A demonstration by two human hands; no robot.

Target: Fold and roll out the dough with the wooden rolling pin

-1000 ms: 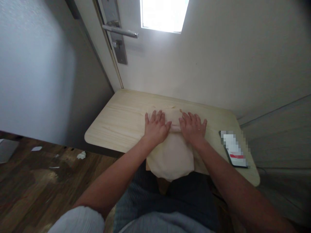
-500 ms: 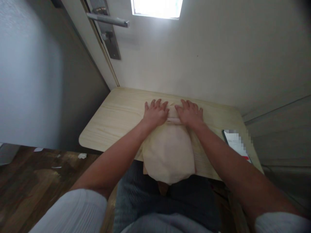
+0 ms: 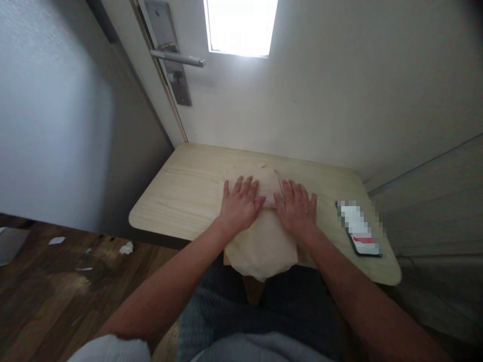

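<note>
A thin, pale sheet that looks like rolled-out dough [image 3: 264,246] lies across the front of the table, its rounded near edge hanging over the side toward my lap. Across it, between my hands, runs a pale roll [image 3: 269,202]; whether a rolling pin is inside it I cannot tell. My left hand [image 3: 241,203] presses palm down on the left part of this roll, fingers spread forward. On the right part rests my right hand [image 3: 298,206], also flat with its fingers stretched out. Both palms hide the roll's ends. Beyond my fingers, more of the sheet lies flat.
The light wooden table [image 3: 177,186] stands against a pale door with a metal handle [image 3: 179,58] and a bright window [image 3: 240,25]. At the right lies a phone [image 3: 360,231], partly blurred out. Paper scraps [image 3: 127,248] litter the dark floor at the left.
Both hands have moved back toward my body along with the roll. More of the sheet now shows flat beyond my fingers, and less between the roll and the near edge. The view has tilted slightly up.
</note>
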